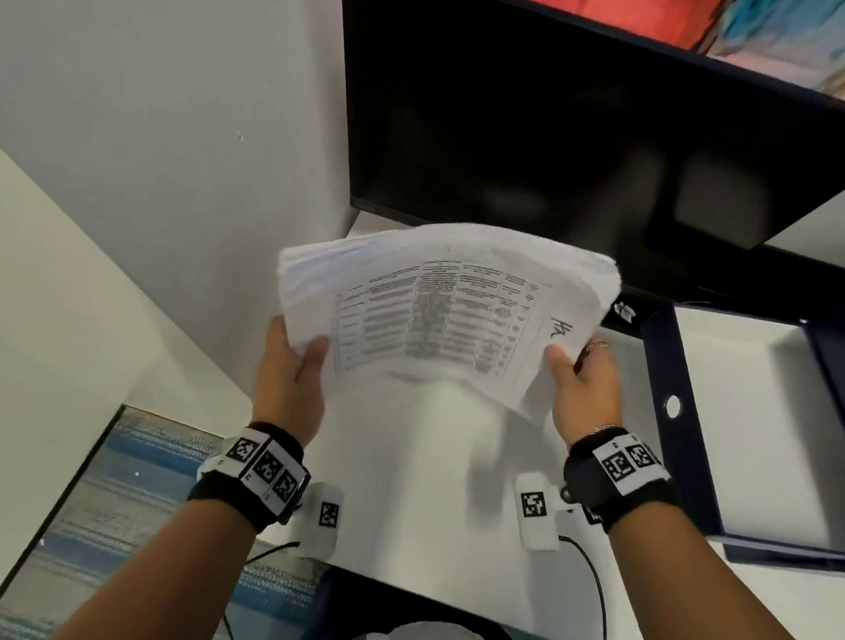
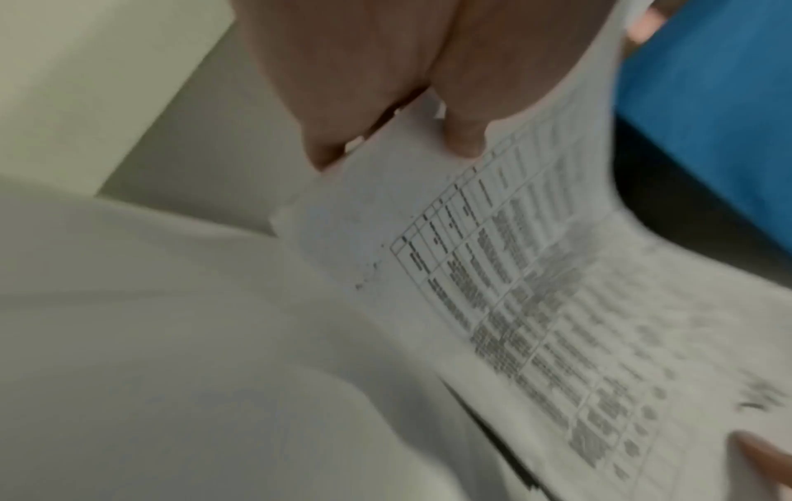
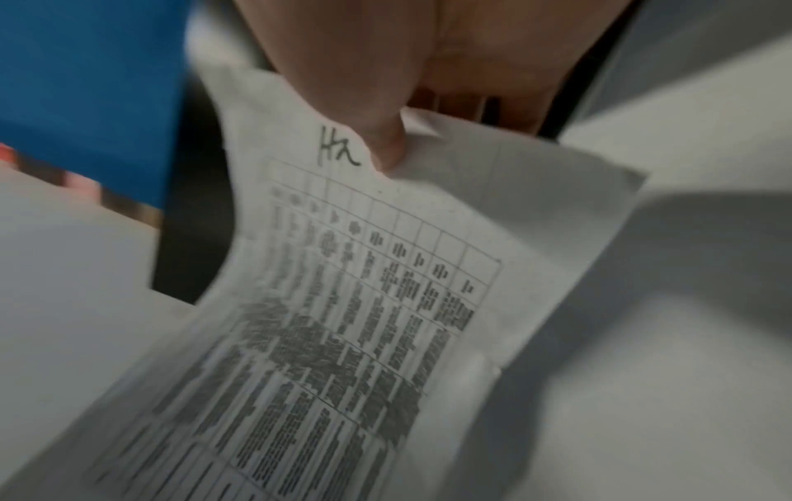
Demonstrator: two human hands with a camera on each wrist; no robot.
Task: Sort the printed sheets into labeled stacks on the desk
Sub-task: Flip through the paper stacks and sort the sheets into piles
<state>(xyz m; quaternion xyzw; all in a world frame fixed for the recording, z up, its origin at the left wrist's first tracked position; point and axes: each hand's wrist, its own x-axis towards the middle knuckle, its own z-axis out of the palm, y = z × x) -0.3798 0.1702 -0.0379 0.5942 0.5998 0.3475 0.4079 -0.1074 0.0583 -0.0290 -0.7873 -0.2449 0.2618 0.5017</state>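
Observation:
A thick stack of printed sheets hangs above the white desk, sagging in the middle. Its top sheet carries a printed table and a handwritten mark near the right edge. My left hand grips the stack's left edge, thumb on top and fingers underneath. At the right edge my right hand pinches it the same way, thumb beside the mark. Both wrist views show the sheet blurred.
An open dark blue box file lies on the desk at the right. A black monitor stands just behind the stack. A grey wall borders the desk's left side. Two white tagged devices with cables sit at the front edge.

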